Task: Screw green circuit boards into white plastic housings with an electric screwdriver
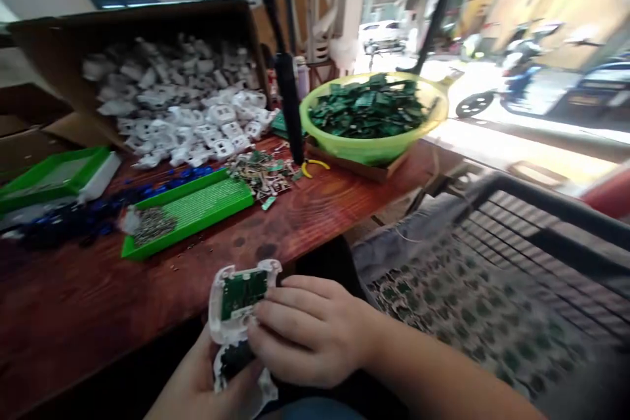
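A white plastic casing with a green circuit board in it is held low, just off the table's front edge. My left hand is closed around it from below and the left, its thumb crossing a second white shell piece with a dark inside. From the right, my right hand bends its fingers over the casing's right side and the lower part of the board. Its fingertips touch there, and whatever lies beneath them is hidden.
On the red-brown table are a green tray of small metal parts, a pile of wired parts and yellow-handled pliers. Behind stand a carton of white casings and a yellow-green basin of circuit boards. A grey crate is right.
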A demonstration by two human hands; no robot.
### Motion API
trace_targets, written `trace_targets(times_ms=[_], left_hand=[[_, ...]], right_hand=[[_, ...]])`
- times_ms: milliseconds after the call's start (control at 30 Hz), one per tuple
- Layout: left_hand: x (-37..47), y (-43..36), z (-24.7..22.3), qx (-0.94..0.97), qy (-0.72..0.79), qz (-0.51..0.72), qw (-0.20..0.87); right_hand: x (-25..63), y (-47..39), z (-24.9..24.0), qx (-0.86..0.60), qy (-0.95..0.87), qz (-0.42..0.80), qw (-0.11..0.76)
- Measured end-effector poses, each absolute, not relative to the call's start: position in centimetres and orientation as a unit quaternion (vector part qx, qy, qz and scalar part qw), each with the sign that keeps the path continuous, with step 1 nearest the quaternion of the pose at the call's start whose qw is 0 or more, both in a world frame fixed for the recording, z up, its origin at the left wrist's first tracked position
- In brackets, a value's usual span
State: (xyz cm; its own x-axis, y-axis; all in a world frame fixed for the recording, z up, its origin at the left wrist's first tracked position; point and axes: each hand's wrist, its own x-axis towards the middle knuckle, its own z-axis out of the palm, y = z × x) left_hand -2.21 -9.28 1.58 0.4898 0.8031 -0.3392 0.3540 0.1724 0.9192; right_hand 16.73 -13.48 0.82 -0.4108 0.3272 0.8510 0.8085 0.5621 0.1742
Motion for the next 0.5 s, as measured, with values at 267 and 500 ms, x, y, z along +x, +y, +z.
trace_targets(times_ms=[267, 500], left_hand=[[-1.8, -9.2, 0.9, 0.697, 0.376, 0.181, 0.583], [-2.3, -8.5, 0.9, 0.727, 0.343, 0.164, 0.572]], right_hand=[[16.3, -13.5, 0.5, -0.392, -0.782, -0.206, 0.438], [16.1, -13.8, 0.0, -0.414, -0.774, -0.13, 0.46]])
